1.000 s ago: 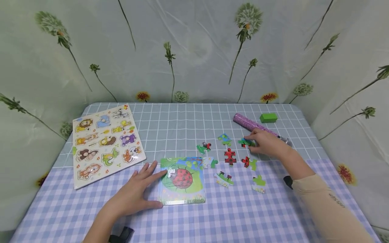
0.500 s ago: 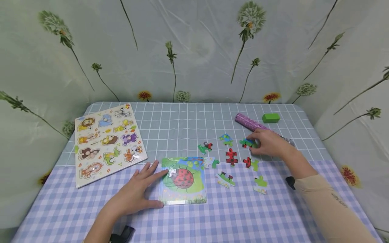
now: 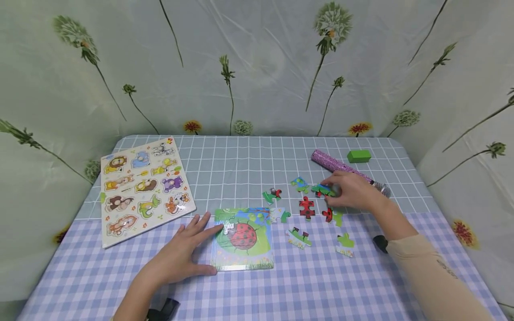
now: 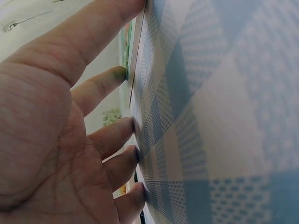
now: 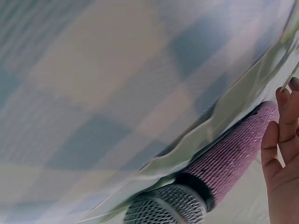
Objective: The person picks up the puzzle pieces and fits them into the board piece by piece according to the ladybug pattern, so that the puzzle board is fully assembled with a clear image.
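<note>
In the head view, my left hand (image 3: 182,252) lies with fingers spread at the left side of a ladybug puzzle board (image 3: 245,256). Its thumb and index fingertip touch the board's edge; the left wrist view shows the straight fingers (image 4: 110,137) against the cloth. My right hand (image 3: 355,191) pinches a green, blue and red jigsaw piece (image 3: 321,190) between thumb and fingers. Only a thin edge of that piece shows in the right wrist view. Nearby lie a red jigsaw piece (image 3: 307,208), a blue-green one (image 3: 299,183) and several others.
A wooden animal puzzle board (image 3: 146,189) lies at the back left. Behind my right hand are a pink glitter microphone (image 3: 333,162), its mesh head (image 5: 166,205) near the wrist, and a green block (image 3: 359,156). A patterned curtain (image 3: 257,67) hangs behind the table.
My right hand has drawn the pinched jigsaw piece slightly left and appears to have lifted it a little. My left hand stays at the board. The head view has shifted slightly.
</note>
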Tool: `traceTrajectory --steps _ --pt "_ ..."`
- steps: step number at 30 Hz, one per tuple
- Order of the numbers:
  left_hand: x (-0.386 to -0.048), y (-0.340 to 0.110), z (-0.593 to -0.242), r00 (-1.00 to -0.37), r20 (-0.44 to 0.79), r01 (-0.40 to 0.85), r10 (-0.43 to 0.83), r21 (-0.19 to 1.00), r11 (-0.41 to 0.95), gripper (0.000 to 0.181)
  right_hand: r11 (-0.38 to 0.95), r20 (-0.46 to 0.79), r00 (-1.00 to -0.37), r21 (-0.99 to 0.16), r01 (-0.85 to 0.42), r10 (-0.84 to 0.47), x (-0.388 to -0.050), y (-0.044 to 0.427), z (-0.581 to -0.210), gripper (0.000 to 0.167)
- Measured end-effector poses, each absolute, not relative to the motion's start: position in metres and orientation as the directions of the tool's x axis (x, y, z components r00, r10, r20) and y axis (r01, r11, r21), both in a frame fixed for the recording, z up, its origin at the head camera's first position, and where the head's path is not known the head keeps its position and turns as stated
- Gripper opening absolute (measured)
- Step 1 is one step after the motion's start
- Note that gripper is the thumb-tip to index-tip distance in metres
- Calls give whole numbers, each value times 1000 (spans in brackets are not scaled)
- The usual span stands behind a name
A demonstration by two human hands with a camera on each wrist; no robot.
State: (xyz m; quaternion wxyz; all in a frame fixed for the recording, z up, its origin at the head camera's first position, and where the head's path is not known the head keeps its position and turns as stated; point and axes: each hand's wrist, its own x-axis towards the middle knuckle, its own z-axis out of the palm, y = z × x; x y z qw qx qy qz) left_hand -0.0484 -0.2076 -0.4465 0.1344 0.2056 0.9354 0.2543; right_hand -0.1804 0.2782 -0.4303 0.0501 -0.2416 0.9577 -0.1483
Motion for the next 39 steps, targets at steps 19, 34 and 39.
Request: traceTrajectory --steps 19,34,39 --pt "-47 -207 -444 -883 -143 332 447 482 811 95 686 102 -752 -347 -640 -651 -173 217 -417 42" --pt "-52 -203 -438 -887 -164 317 432 464 827 100 589 142 -651 -317 -744 -746 -162 171 -412 41" --pt "-52 -201 -438 -887 -161 324 433 452 831 100 565 141 -622 -302 -768 -770 -160 158 -413 41"
